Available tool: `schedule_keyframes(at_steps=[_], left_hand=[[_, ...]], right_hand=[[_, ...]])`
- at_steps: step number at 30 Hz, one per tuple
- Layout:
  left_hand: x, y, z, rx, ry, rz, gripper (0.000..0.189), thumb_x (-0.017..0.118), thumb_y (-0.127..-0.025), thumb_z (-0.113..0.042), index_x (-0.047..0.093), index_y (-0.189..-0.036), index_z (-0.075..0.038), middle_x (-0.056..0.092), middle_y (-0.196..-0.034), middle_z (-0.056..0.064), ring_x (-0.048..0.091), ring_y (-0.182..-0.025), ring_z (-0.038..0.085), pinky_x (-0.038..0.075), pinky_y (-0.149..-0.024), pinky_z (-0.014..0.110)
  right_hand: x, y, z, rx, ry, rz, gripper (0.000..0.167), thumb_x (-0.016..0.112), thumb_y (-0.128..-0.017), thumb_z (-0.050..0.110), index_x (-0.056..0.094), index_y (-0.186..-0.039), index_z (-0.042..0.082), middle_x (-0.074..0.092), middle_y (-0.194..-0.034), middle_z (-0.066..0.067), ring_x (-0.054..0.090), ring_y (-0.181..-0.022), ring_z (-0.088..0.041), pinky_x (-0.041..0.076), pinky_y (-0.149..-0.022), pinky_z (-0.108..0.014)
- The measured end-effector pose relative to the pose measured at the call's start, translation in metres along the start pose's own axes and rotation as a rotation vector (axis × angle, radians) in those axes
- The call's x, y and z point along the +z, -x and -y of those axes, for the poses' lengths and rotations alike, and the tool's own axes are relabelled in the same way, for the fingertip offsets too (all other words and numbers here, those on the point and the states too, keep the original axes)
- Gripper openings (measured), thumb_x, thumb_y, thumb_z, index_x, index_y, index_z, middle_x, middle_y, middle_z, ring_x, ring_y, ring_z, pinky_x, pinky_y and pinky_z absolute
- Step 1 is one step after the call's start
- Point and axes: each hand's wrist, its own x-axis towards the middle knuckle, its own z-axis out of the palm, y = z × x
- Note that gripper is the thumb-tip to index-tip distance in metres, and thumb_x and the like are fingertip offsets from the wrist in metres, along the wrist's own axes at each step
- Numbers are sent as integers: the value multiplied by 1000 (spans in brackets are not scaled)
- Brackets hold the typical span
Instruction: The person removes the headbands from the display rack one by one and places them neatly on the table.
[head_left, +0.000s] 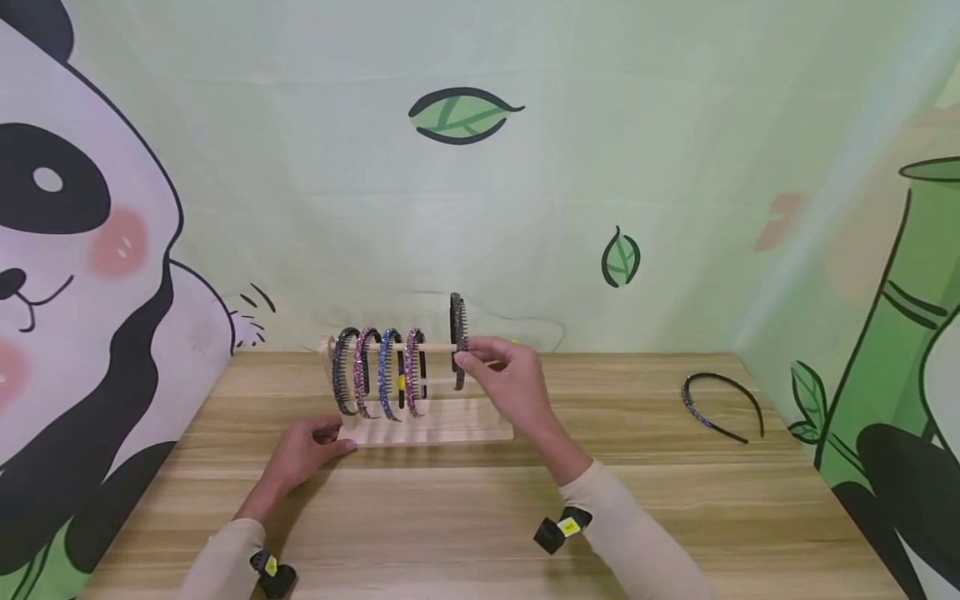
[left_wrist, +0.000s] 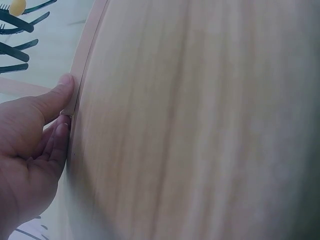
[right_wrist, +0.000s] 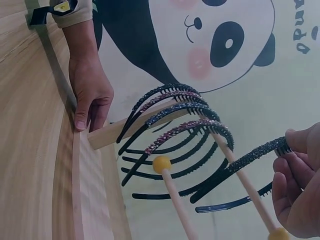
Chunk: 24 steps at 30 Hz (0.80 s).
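A wooden headband stand (head_left: pixel 431 429) stands on the table. My left hand (head_left: pixel 303 450) grips the left front corner of its base, thumb on one side and fingers on the other, as the left wrist view shows. Between thumb and fingers my right hand (head_left: pixel 513 379) pinches a black glittery headband (right_wrist: pixel 257 154) near the right end of the upper rod (right_wrist: pixel 250 192); the rod passes inside its curve. Further left on that rod hang a black headband (head_left: pixel 341 367), a pink one (head_left: pixel 362 375), a blue one (head_left: pixel 386 375) and another pink one (head_left: pixel 410 375).
Another headband (head_left: pixel 689 398), dark with a glittery part, lies on the table (head_left: pixel 637 500) at the right. A shorter rod with a yellow ball tip (right_wrist: pixel 161 164) sticks out below the hanging headbands. Behind the table hangs a green panda-print backdrop (head_left: pixel 337 167).
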Motion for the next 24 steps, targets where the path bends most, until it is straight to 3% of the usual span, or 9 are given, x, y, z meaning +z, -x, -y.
schedule_keyframes(at_steps=[8, 24], left_hand=[[0, 0, 1, -3, 1, 6, 57, 82, -89, -27, 64, -132, 7, 73, -115, 19, 70, -101, 26, 58, -86, 41], [1, -1, 1, -9, -14, 11, 57, 81, -89, -26, 63, -132, 7, 71, -120, 22, 69, -104, 29, 58, -90, 46]], right_hand=[[-14, 1, 9, 17, 0, -15, 29, 79, -92, 26, 77, -113, 7, 77, -95, -4, 71, -88, -20, 60, -78, -34], [-41, 2, 9, 0, -15, -59, 30, 80, -91, 24, 77, -113, 4, 77, -96, -9, 71, -84, -20, 58, -73, -26]])
